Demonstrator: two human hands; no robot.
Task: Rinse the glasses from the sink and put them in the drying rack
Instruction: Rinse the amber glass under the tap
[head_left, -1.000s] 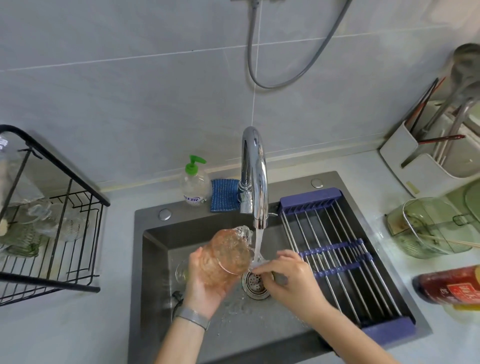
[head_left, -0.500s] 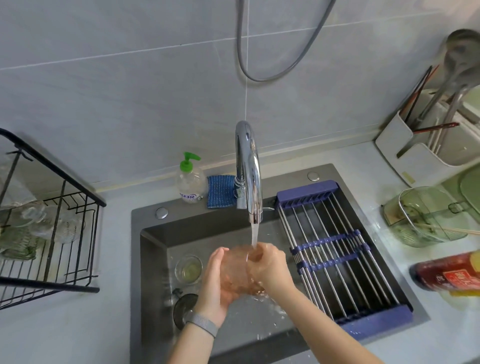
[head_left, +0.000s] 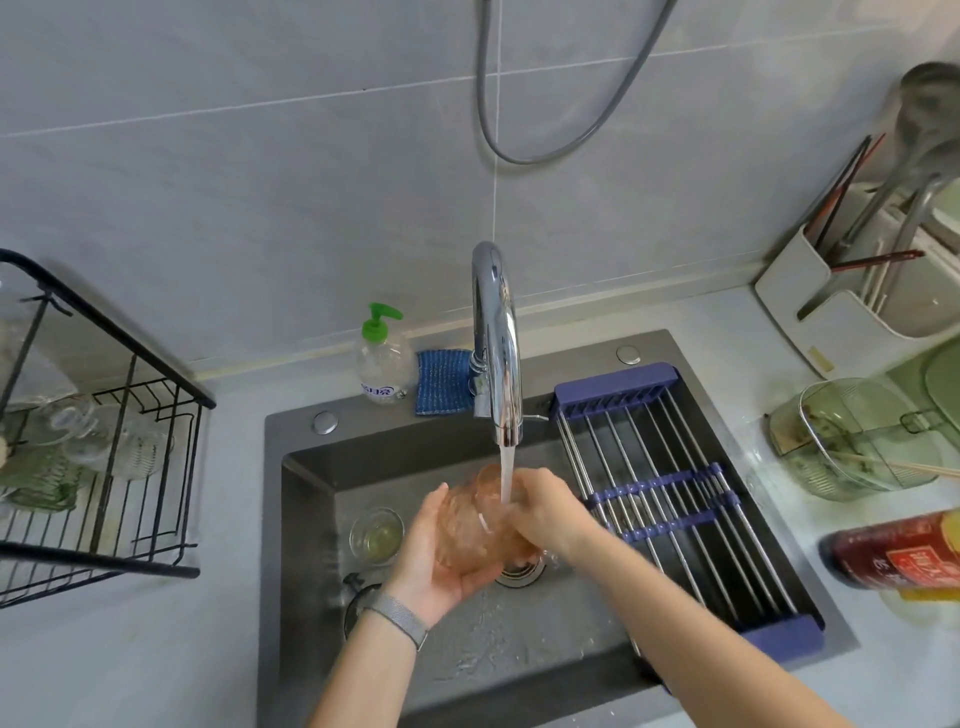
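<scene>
A pink textured glass (head_left: 475, 525) is under the running stream from the chrome faucet (head_left: 496, 343), over the dark sink (head_left: 291, 519). My left hand (head_left: 431, 561) cups the glass from below and the left, fingers curled round it. My right hand (head_left: 545, 514) grips its rim side on the right, with fingers over the mouth. A small clear glass (head_left: 376, 535) stands upright on the sink floor to the left. The black wire drying rack (head_left: 104, 467) stands on the counter at far left and holds several clear and green glasses.
A purple roll-up rack (head_left: 670, 488) covers the sink's right part. Soap bottle (head_left: 382, 358) and blue sponge (head_left: 441, 382) sit behind the sink. A green glass container (head_left: 857, 436), a red bottle (head_left: 898, 551) and a white utensil holder (head_left: 841, 312) crowd the right counter.
The glass was turned from lying sideways beside the stream to sitting under it. My right hand moved from below the stream onto the glass's rim; both hands now hold it.
</scene>
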